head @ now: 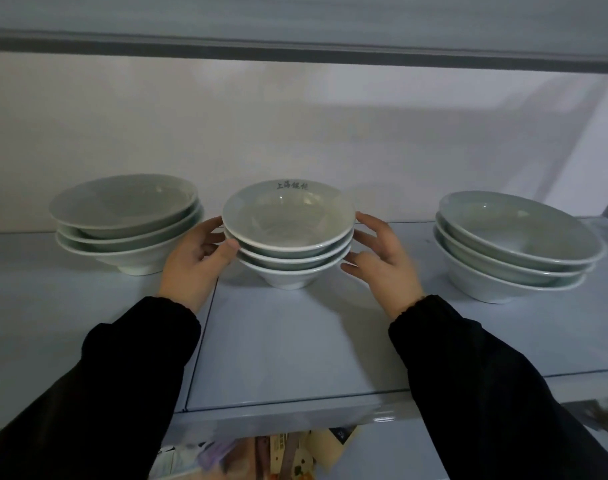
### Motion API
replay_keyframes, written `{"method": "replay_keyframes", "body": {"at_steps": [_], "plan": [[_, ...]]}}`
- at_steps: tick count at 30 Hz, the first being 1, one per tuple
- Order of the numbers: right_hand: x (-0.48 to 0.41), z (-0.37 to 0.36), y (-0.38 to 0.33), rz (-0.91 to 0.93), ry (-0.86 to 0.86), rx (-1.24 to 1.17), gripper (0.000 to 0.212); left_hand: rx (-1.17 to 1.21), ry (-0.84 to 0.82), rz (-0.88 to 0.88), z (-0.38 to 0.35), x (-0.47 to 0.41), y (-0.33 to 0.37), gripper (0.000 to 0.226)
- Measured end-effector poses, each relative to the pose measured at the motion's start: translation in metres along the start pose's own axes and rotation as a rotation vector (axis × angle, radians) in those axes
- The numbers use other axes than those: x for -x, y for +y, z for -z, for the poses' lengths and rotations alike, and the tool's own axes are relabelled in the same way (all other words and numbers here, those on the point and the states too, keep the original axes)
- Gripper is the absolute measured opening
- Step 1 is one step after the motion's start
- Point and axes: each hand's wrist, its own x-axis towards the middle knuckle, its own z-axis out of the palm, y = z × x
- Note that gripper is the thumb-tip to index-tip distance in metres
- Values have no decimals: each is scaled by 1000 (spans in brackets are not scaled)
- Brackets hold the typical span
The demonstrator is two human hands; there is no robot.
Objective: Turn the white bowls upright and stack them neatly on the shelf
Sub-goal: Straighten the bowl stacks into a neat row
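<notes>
Three stacks of white bowls stand upright on the pale shelf (295,348), each three bowls high. The middle stack (288,233) has grey characters printed inside the top bowl's far rim. My left hand (198,258) touches that stack's left side, thumb and fingertips against the rims. My right hand (382,261) is at its right side with fingers spread, the fingertips at or just off the rims. The left stack (126,220) and the right stack (514,244) stand untouched.
Another shelf board (295,53) runs overhead. A white wall closes the back. A seam in the shelf surface runs from under my left hand toward the front edge. Below the front edge, blurred boxes and packets (278,452) show on a lower level.
</notes>
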Motion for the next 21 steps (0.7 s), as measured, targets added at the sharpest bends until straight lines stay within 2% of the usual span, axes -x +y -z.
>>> {"method": "replay_keyframes", "body": {"at_steps": [17,21], "plan": [[19,33,-5,45,14,-21,58,-24,-85,-110,-9,19,17,32],[20,40,-6,55,40,4,54,-17,-94,-112,-13,23,18,34]]}}
